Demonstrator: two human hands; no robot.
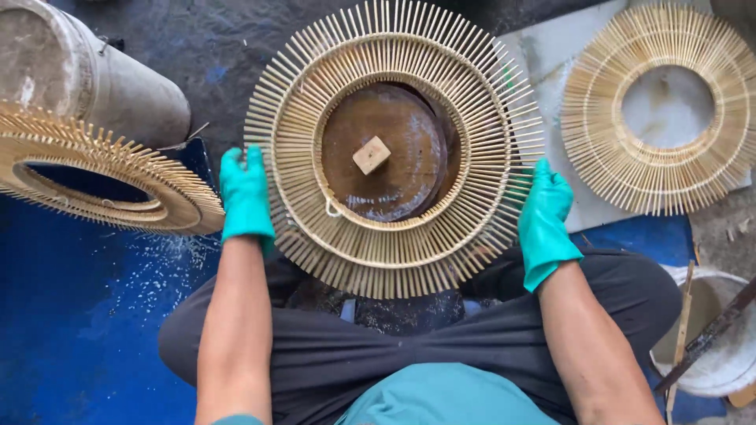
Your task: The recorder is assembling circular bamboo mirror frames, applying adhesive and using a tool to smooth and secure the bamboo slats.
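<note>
Head view: nearest me, crossed legs (409, 346) in dark trousers. Beyond them my gloved left hand (246, 193) and right hand (545, 216) clasp opposite edges of a round bamboo-stick frame (394, 260), lying flat between them, equally near both.

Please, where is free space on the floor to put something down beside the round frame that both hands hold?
Free: the blue mat left of the left hand, under the tilted frame. A small blue patch lies below the flat frame, beside the right hand. Crowded: the held frame and the bucket.
</note>
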